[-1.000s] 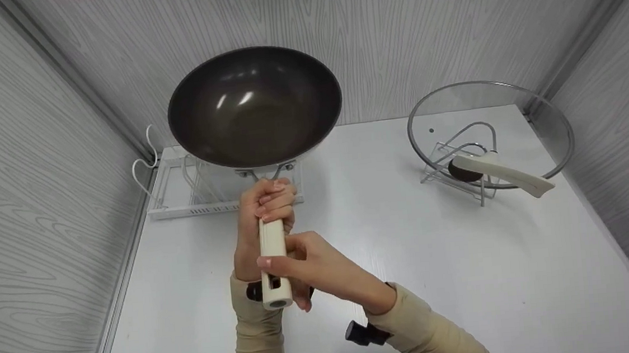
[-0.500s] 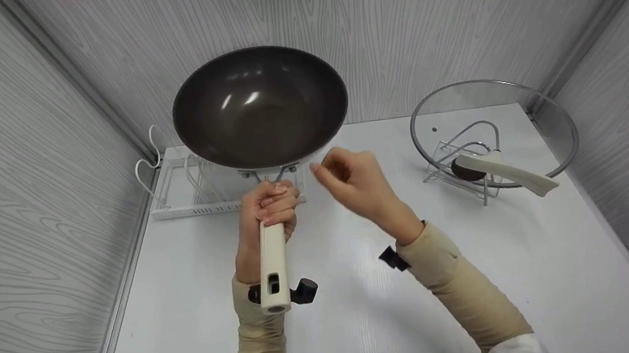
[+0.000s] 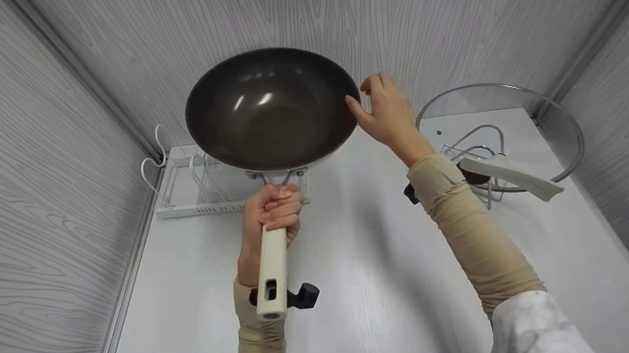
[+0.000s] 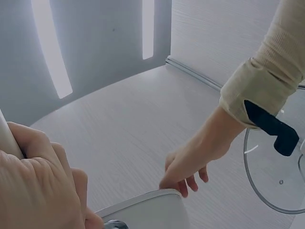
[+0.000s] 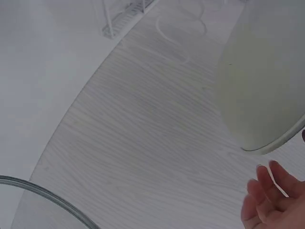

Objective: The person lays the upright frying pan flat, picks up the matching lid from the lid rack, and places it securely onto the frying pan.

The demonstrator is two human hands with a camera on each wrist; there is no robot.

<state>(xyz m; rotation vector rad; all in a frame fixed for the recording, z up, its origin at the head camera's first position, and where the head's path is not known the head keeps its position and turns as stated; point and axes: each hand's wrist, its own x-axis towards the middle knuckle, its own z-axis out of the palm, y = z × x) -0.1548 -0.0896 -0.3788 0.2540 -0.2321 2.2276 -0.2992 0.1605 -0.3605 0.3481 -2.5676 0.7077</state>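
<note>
A dark-lined wok [image 3: 273, 112] with a pale outside is held up, its inside facing the head camera. My left hand [image 3: 272, 213] grips the cream handle [image 3: 272, 269] near the end that joins the pan. At the wok's right rim is my right hand [image 3: 385, 109], thumb overlapping the inner edge and fingers spread on the outer side. In the right wrist view those fingers [image 5: 274, 200] are loosely bent, below the pale outer wall [image 5: 264, 81] and apart from it. The left wrist view shows the right hand [image 4: 190, 164] right at the rim.
At the back left stands a white wire rack [image 3: 182, 211], partly behind the wok. A glass lid [image 3: 573, 145] with a cream and brown handle [image 3: 516, 177] leans on a small wire stand [image 3: 487, 199] at the right. Wood-grain panels [image 3: 301, 9] enclose the white table [image 3: 359, 319].
My right hand has left the handle's lower end and moved up and right to the wok's right rim. The left hand keeps its grip; the wok has shifted slightly right in view.
</note>
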